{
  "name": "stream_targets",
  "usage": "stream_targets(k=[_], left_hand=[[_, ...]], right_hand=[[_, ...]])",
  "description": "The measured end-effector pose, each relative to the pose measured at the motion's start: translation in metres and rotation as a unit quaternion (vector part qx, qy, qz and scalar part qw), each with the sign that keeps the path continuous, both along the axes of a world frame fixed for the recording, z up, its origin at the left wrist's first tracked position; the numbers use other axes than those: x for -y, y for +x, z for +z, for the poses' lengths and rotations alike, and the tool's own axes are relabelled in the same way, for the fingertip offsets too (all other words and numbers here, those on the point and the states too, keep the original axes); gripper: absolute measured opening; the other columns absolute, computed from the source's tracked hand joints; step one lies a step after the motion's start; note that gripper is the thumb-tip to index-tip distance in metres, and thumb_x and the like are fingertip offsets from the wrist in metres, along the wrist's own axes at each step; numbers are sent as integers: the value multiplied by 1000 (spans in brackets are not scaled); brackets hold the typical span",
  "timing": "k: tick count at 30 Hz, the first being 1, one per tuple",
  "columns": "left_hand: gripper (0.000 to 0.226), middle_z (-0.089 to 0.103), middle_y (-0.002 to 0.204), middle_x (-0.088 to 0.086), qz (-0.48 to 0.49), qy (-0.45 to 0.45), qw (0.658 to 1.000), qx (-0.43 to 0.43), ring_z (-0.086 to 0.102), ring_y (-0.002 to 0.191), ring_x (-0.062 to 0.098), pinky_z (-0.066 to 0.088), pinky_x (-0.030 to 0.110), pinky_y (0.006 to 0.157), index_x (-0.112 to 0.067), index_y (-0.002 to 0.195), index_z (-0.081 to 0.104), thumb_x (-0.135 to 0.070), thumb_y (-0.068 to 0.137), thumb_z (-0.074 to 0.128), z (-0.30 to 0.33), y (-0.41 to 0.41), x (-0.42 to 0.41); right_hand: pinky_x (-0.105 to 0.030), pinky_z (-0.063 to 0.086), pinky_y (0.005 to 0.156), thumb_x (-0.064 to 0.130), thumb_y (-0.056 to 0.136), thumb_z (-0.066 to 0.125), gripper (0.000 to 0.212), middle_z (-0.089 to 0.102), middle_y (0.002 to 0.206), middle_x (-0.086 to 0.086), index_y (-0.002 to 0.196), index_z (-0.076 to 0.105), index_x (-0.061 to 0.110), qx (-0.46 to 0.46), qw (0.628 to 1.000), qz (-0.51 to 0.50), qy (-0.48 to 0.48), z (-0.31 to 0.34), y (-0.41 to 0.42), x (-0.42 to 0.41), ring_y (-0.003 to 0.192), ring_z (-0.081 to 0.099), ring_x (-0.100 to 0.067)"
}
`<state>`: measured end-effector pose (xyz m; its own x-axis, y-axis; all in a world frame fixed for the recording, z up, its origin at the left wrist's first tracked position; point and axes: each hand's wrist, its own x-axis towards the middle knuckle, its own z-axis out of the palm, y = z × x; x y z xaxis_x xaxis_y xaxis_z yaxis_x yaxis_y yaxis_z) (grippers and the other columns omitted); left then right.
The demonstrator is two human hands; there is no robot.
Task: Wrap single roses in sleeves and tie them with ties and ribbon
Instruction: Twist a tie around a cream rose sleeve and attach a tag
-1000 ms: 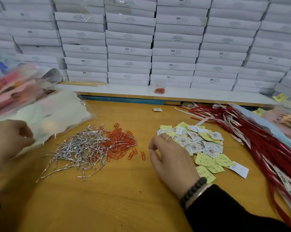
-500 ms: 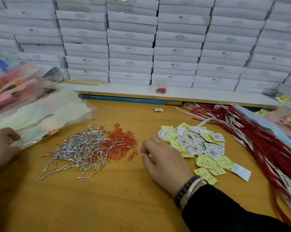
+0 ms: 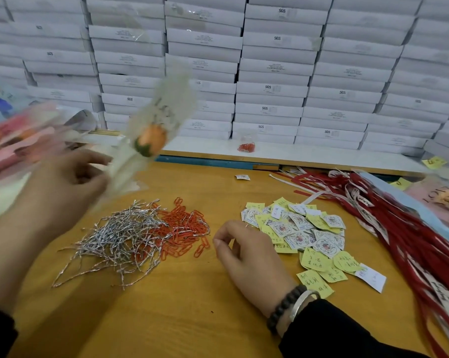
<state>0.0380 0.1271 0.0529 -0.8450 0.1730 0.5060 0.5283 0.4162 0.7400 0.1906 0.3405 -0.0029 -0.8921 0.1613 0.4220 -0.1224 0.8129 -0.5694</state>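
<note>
Left hand (image 3: 63, 184) fingers around a "LOVE"-lettered sleeved rose (image 3: 151, 136); right hand (image 3: 246, 251) fingers loosely curled, empty; "SGS" boxes (image 3: 277, 38) behind.

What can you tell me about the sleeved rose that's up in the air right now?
The sleeved rose is one orange bloom with a green base inside a pale, translucent, film-like sleeve with dark lettering near its flared top. It is motion-blurred, so the lettering cannot be read. It is lifted clear of the table, tilted with the top up and to the right. The left hand grips its narrow lower end; the right hand does not touch it. No tie or ribbon shows on it.
</note>
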Motion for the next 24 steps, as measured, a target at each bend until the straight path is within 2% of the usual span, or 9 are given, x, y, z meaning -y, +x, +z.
stream_targets(k=[3, 6, 9, 11, 13, 16, 19, 21, 24], left_hand=[[34, 66, 63, 1, -82, -42, 996, -11, 47, 44, 8, 41, 24, 52, -35, 82, 62, -1, 84, 60, 11, 38, -22], [28, 62, 57, -1, -139, -44, 987, 62, 46, 41, 1, 35, 10, 42, -31, 90, 66, -3, 86, 60, 5, 47, -44], [22, 59, 57, -3, -204, -31, 968, 141, 51, 46, 5, 40, 14, 45, -22, 98, 65, -3, 88, 59, -7, 62, -64], [19, 61, 66, 4, -218, -26, 963, 158, 56, 53, 11, 43, 19, 50, -20, 97, 64, -4, 88, 58, -12, 70, -75], [18, 59, 65, 3, -224, -4, 962, 157, 53, 52, 6, 42, 16, 50, -19, 94, 65, -3, 88, 58, -15, 76, -83], [15, 63, 75, 3, -237, 17, 957, 165, 54, 55, 0, 41, 9, 52, -18, 95, 66, -7, 90, 57, -13, 90, -90], [14, 67, 91, 8, -249, 23, 953, 169, 58, 59, -5, 41, 6, 52, -16, 100, 66, -12, 90, 57, -10, 98, -91], [14, 68, 90, 10, -248, 0, 953, 172, 59, 61, -2, 43, 8, 53, -16, 101, 66, -18, 88, 59, -9, 97, -86], [25, 71, 81, 11, -262, -2, 939, 222, 60, 59, 4, 47, 16, 57, -5, 99, 67, -25, 86, 60, -9, 90, -76]], right_hand=[[-22, 40, 58, 28, 92, 53, 11, 51, 65, 15, 85, 62, 27, -8, 996, 5, -94, 0, -2, 3, 55, 44, 0], [-22, 46, 52, 28, 91, 55, 10, 63, 75, 9, 89, 65, 28, 23, 963, 43, -266, 4, -3, 10, 49, 52, -2], [-18, 44, 49, 27, 92, 55, 10, 68, 82, 4, 90, 65, 23, 70, 913, 62, -397, 6, -5, 15, 49, 56, -5], [-20, 45, 52, 27, 90, 57, 14, 69, 76, 4, 91, 64, 15, 80, 886, 52, -454, 5, -6, 16, 53, 58, -7], [-20, 47, 54, 21, 88, 60, 11, 67, 67, 6, 92, 61, 11, 67, 857, 45, -508, 3, -7, 15, 53, 60, -5], [-21, 51, 62, 16, 85, 64, 11, 68, 71, 8, 96, 62, 14, 31, 833, 35, -551, 0, -7, 12, 64, 65, -4], [-33, 57, 69, 13, 85, 64, 15, 71, 90, -8, 98, 61, 9, -11, 809, 6, -588, -1, -9, 4, 77, 69, -19], [-29, 55, 58, 13, 86, 63, 12, 70, 86, -10, 96, 57, 9, -40, 798, -28, -600, 2, -9, -6, 69, 68, -17], [-18, 47, 47, 14, 86, 63, 17, 69, 69, 0, 101, 54, 10, -66, 807, -61, -584, 7, -6, -23, 53, 61, -8]])
